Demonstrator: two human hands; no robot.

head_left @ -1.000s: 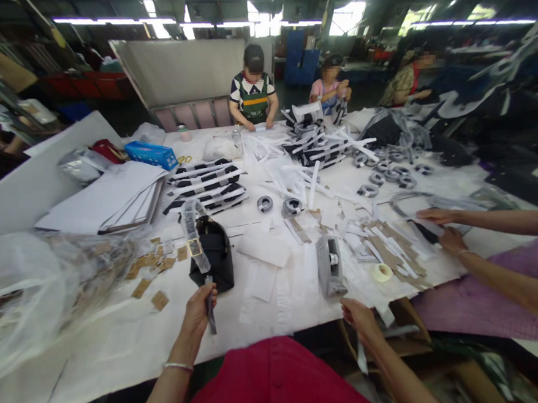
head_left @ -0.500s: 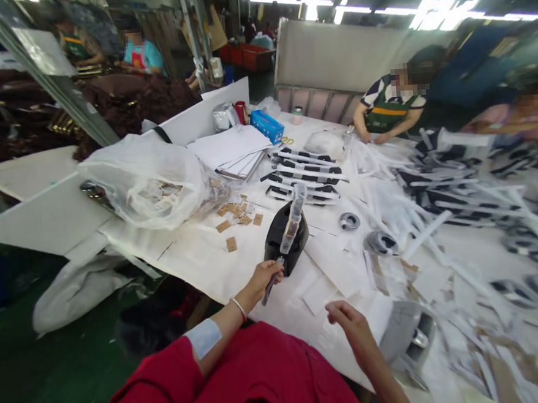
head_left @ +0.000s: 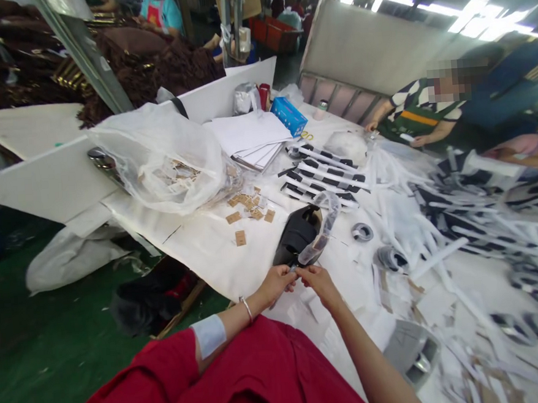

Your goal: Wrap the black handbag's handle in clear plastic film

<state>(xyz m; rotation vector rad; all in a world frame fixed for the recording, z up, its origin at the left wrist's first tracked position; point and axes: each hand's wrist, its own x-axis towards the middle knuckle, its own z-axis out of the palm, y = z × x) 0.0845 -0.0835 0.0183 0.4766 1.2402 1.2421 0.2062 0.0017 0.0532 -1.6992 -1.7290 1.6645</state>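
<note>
A small black handbag (head_left: 296, 233) lies on the white table, its handle (head_left: 326, 228) wrapped in clear plastic and arched to the right. At the bag's near end, my left hand (head_left: 278, 285) is closed in a pinch on what looks like the bag's strap end, largely hidden by the fingers. My right hand (head_left: 318, 284) meets it there, thumb and finger pinched together. Whatever sits between those right fingertips is too small to make out. Several small brown cards (head_left: 240, 238) are scattered on the table left of the bag.
A clear plastic bag (head_left: 165, 166) stands left, beside stacked white sheets (head_left: 246, 135) and a blue box (head_left: 289, 115). Wrapped straps (head_left: 325, 176) lie behind the handbag. Grey rolls (head_left: 361, 232) and a tape dispenser (head_left: 411, 351) are on the right. A co-worker (head_left: 424, 114) works across the table.
My right hand has come left and forward from beside the handbag to meet my left hand at its near end. The wrapped handle now leans further right. My view has shifted.
</note>
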